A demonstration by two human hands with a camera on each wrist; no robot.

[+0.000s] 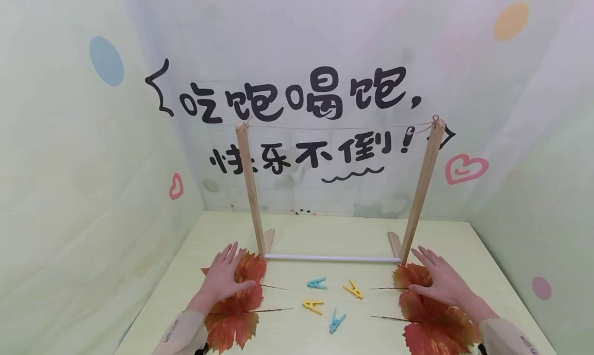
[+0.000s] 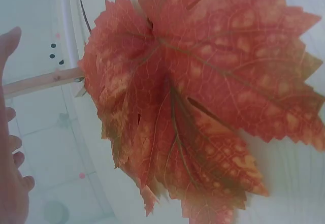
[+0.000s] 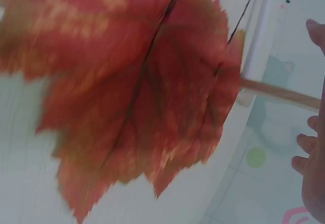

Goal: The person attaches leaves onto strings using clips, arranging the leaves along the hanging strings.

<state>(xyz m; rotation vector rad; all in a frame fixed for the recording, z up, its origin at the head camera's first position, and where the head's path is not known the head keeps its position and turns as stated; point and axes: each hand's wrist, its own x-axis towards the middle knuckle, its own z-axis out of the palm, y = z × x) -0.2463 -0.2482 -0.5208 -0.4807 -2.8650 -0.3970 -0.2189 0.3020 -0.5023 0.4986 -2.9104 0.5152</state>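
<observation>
My left hand (image 1: 225,278), fingers extended, hovers over the upper of two red-orange artificial leaves (image 1: 234,326) at the table's left. On the right, my right hand (image 1: 441,281) is spread in the same way above a second pair of red leaves (image 1: 433,337). Thin dark stems point inward from both pairs. Neither hand grips anything. In the left wrist view, a veined leaf (image 2: 213,66) fills the middle, with the fingers at the left edge. The right wrist view has leaves (image 3: 127,82) with a dark stem, and the fingers at the right edge.
Between the leaf pairs lie blue clothespins (image 1: 337,321) and yellow clothespins (image 1: 313,307). Behind them stands a wooden frame with a left post (image 1: 252,190), a right post (image 1: 423,190), a white rod (image 1: 331,258) low down and twine (image 1: 325,128) strung across the top. Printed cloth walls surround the table.
</observation>
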